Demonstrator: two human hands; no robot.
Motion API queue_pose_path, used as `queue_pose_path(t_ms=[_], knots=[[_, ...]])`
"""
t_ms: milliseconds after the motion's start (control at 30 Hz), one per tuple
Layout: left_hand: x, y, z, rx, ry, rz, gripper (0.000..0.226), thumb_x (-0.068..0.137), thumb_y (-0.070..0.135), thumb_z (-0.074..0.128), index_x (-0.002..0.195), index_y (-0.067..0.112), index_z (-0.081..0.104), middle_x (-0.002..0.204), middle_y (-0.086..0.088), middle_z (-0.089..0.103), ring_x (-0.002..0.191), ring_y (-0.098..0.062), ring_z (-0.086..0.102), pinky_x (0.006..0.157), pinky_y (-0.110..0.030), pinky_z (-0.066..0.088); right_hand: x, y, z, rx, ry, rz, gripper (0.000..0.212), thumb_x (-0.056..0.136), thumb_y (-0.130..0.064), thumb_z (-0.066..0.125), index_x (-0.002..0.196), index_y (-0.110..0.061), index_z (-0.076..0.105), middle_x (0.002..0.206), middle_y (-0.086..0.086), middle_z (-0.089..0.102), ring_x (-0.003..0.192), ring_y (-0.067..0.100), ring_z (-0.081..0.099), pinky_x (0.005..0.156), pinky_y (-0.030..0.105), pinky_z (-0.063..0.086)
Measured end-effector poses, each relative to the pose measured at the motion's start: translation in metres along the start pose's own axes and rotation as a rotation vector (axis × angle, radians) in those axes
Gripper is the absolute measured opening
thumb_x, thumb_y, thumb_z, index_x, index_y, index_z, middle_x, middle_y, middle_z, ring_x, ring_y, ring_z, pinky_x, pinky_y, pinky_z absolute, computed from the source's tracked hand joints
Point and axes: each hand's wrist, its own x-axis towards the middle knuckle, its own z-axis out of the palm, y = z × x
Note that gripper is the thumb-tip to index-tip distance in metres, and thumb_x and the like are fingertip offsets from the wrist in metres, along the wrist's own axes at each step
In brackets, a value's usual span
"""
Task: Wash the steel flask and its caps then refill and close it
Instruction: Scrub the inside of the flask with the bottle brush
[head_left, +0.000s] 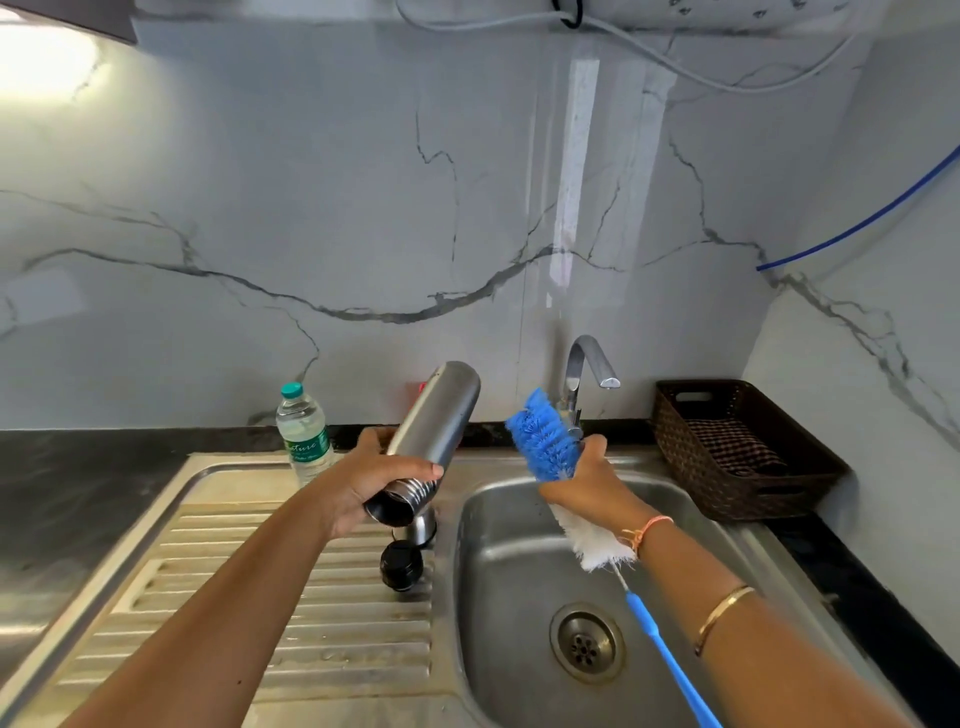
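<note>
My left hand (371, 480) grips the steel flask (434, 421) near its neck. The flask is tilted, its open mouth toward me and its base up toward the wall. My right hand (584, 480) is closed around the bristles of a bottle brush (543, 441). The brush's blue bristles stick up above the hand, its white bristles and blue handle trail down over the sink basin (498, 613). A black inner cap (401, 565) and a steel outer cap (422, 527) rest on the drainboard (291, 597) just below the flask.
A clear plastic water bottle with a green cap (304, 434) stands at the drainboard's back edge. The tap (584, 371) rises behind the basin; no water is seen running. A dark woven basket (740, 449) holding a checked cloth sits to the right on the black counter.
</note>
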Motion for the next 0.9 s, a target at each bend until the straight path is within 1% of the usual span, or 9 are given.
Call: queue_pose_path(t_ms=[100, 233, 300, 367, 467, 567, 700, 800, 900], knots=[[0.000, -0.001, -0.008, 0.063, 0.152, 0.072, 0.078, 0.070, 0.007, 0.080, 0.133, 0.016, 0.035, 0.109, -0.015, 0.056, 0.086, -0.032, 0.064, 0.065, -0.037, 0.054, 0.018, -0.008, 0.007, -0.147, -0.018, -0.008, 0.060, 0.078, -0.018, 0.069, 0.123, -0.009, 0.031, 0.109, 0.007, 0.052, 0.099, 0.023, 0.056, 0.078, 0.034, 0.048], [-0.002, -0.008, -0.012, 0.092, 0.289, 0.162, 0.082, 0.065, 0.009, 0.084, 0.133, 0.017, 0.036, 0.104, -0.008, 0.055, 0.087, -0.033, 0.065, 0.078, -0.047, 0.056, 0.045, -0.038, 0.023, -0.447, 0.059, -0.152, 0.043, 0.082, -0.023, 0.063, 0.117, -0.014, 0.040, 0.109, 0.012, 0.053, 0.098, 0.032, 0.057, 0.073, 0.032, 0.041], [-0.002, -0.011, -0.013, 0.047, 0.331, 0.178, 0.088, 0.060, 0.012, 0.087, 0.133, 0.017, 0.037, 0.103, -0.007, 0.056, 0.087, -0.033, 0.066, 0.078, -0.048, 0.056, 0.059, -0.056, 0.031, -0.605, 0.104, -0.193, 0.043, 0.086, -0.023, 0.059, 0.124, -0.016, 0.039, 0.111, 0.013, 0.054, 0.099, 0.034, 0.058, 0.070, 0.033, 0.041], [-0.001, -0.013, -0.014, -0.016, 0.373, 0.180, 0.085, 0.064, 0.009, 0.085, 0.134, 0.018, 0.036, 0.103, -0.006, 0.055, 0.086, -0.032, 0.065, 0.074, -0.043, 0.056, 0.072, -0.072, 0.038, -0.763, 0.149, -0.234, 0.043, 0.090, -0.019, 0.055, 0.130, -0.017, 0.038, 0.114, 0.014, 0.051, 0.099, 0.034, 0.059, 0.068, 0.035, 0.040], [0.002, -0.015, -0.021, -0.116, 0.405, 0.179, 0.083, 0.067, 0.007, 0.082, 0.134, 0.020, 0.035, 0.111, -0.009, 0.055, 0.088, -0.032, 0.065, 0.070, -0.038, 0.055, 0.094, -0.088, 0.045, -0.945, 0.186, -0.288, 0.043, 0.093, -0.014, 0.050, 0.134, -0.016, 0.039, 0.119, 0.014, 0.051, 0.102, 0.033, 0.059, 0.072, 0.036, 0.042], [0.002, -0.013, -0.032, -0.212, 0.387, 0.173, 0.073, 0.068, 0.005, 0.081, 0.127, 0.018, 0.041, 0.111, -0.010, 0.058, 0.086, -0.029, 0.066, 0.068, -0.036, 0.053, 0.117, -0.095, 0.051, -1.091, 0.154, -0.311, 0.040, 0.093, -0.012, 0.048, 0.133, -0.014, 0.043, 0.122, 0.012, 0.053, 0.107, 0.034, 0.059, 0.076, 0.036, 0.044], [0.006, -0.008, -0.043, -0.440, 0.238, 0.133, 0.059, 0.058, 0.010, 0.081, 0.110, 0.005, 0.056, 0.090, -0.014, 0.064, 0.072, -0.023, 0.063, 0.059, -0.029, 0.053, 0.149, -0.098, 0.061, -1.232, 0.117, -0.341, 0.038, 0.093, -0.010, 0.051, 0.131, -0.015, 0.050, 0.122, 0.010, 0.055, 0.111, 0.036, 0.056, 0.085, 0.037, 0.046], [0.011, -0.009, -0.046, -0.569, 0.159, 0.105, 0.055, 0.058, 0.008, 0.080, 0.107, 0.000, 0.057, 0.094, -0.019, 0.061, 0.083, -0.029, 0.060, 0.061, -0.028, 0.056, 0.164, -0.101, 0.065, -1.353, 0.105, -0.391, 0.033, 0.094, -0.010, 0.050, 0.127, -0.014, 0.053, 0.122, 0.009, 0.056, 0.113, 0.035, 0.055, 0.091, 0.040, 0.044], [0.021, -0.011, -0.051, -0.640, 0.134, 0.090, 0.059, 0.057, 0.016, 0.075, 0.110, -0.001, 0.056, 0.101, -0.023, 0.059, 0.088, -0.032, 0.059, 0.064, -0.030, 0.058, 0.187, -0.108, 0.077, -1.469, 0.062, -0.387, 0.030, 0.094, -0.009, 0.048, 0.122, -0.015, 0.057, 0.122, 0.006, 0.058, 0.116, 0.033, 0.053, 0.098, 0.042, 0.042]])
